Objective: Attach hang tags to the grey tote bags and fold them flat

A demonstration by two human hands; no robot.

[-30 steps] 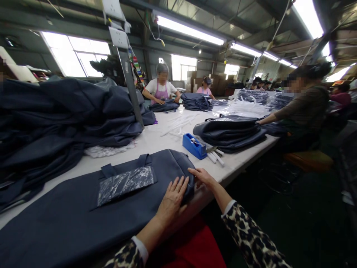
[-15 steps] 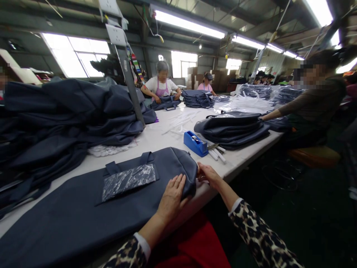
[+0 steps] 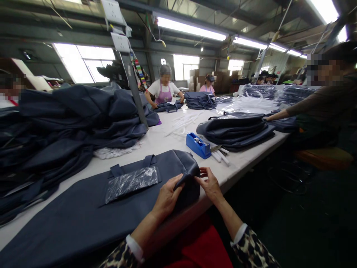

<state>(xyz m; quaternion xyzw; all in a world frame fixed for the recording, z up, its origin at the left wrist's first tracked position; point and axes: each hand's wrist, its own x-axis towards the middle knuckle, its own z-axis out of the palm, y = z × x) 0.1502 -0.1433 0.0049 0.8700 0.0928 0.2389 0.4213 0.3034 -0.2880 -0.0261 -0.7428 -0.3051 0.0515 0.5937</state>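
A long dark navy fabric bag (image 3: 83,208) lies flat across the white table (image 3: 158,139) in front of me, with a clear plastic packet (image 3: 131,182) on top of it. My left hand (image 3: 167,197) pinches the bag's near right corner and lifts a fold of it. My right hand (image 3: 210,184) grips the same corner from the right, fingers closed on the fabric edge. Both sleeves are leopard print.
A blue tape dispenser (image 3: 198,145) and white sticks (image 3: 220,155) lie just beyond my hands. A high pile of navy fabric (image 3: 64,123) fills the left. A folded stack (image 3: 237,128) sits to the right, where a seated person's hand (image 3: 267,118) reaches. Two people work at the far end.
My left hand went from lying flat on the bag to pinching its corner. My right hand moved in from the table edge and took hold of the same corner, which is now lifted.
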